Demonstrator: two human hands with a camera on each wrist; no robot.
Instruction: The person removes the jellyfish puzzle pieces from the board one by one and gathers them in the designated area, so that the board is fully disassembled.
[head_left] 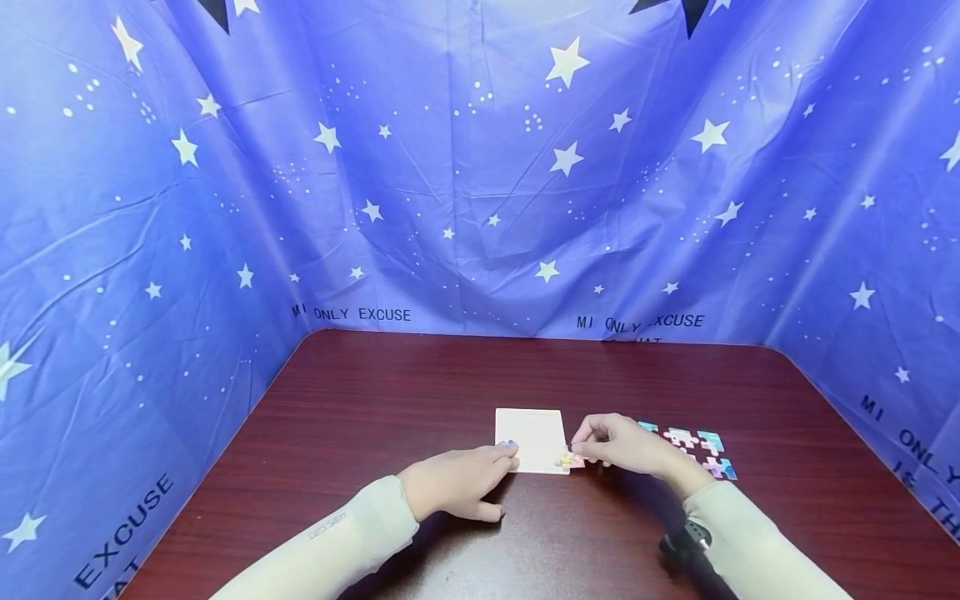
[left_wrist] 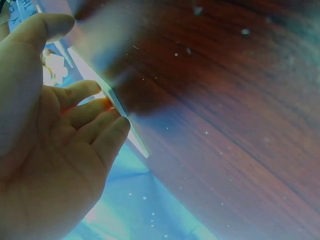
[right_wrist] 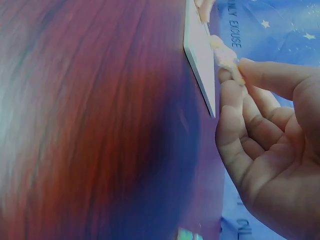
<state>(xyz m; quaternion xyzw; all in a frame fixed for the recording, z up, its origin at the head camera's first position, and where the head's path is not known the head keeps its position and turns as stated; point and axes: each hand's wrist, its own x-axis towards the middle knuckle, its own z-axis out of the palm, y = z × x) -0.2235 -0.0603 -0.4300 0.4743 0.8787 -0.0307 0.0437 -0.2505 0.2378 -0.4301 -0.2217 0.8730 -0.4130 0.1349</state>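
A square, pale board [head_left: 528, 425] lies on the table in front of the person. The left hand [head_left: 461, 482] rests its fairly straight fingers on the board's left side, thumb apart from it. A small spot of blue shows by those fingertips; what it is cannot be made out. Over the board's near right corner, the right hand [head_left: 618, 442] pinches a yellow and pink jigsaw piece [head_left: 566, 460] between thumb and fingers. In the right wrist view this jigsaw piece [right_wrist: 225, 56] is tilted above the board [right_wrist: 197, 57], with the fingertips covering one end.
Several pink and blue jigsaw pieces [head_left: 708, 442] lie to the right of the board, partly hidden behind the right forearm. A dark red wooden table [head_left: 390, 392] carries everything. Blue cloth with stars [head_left: 465, 167] stands around its back and sides.
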